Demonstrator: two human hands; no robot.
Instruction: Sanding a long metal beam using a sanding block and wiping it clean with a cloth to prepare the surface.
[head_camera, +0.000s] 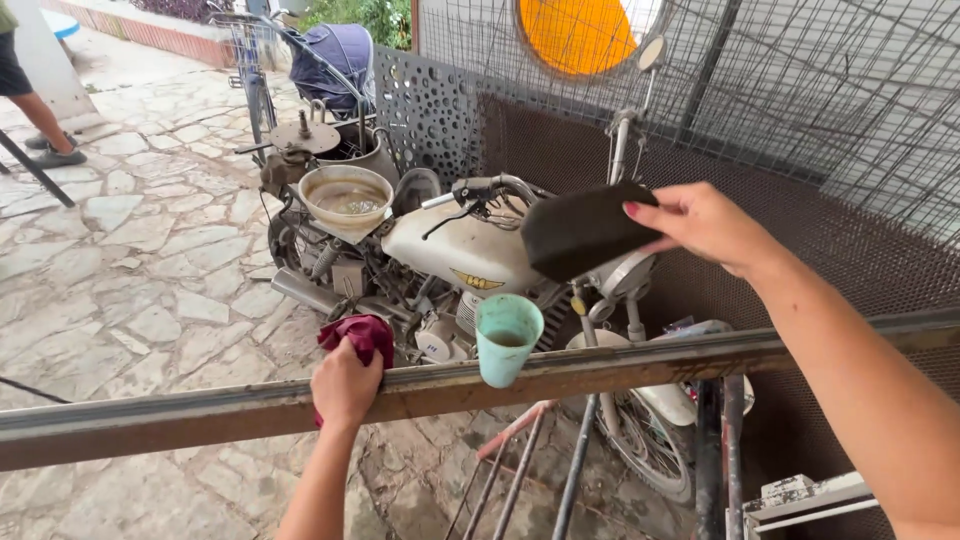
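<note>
While the left hand (345, 385) clenches a dark red rag (358, 337) against the rusty steel rail (200, 415), the right hand (705, 225) pinches a black sponge block (580, 230) between thumb and fingers above the teal cup (506, 338).

Dark red rag (358, 336) bunched on rusty rail (180, 420), black pad (583, 231) held aloft, tilted

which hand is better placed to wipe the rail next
Left, likely: the left hand already presses the red rag on the rail. The right hand holds a dark pad up above it.
</note>
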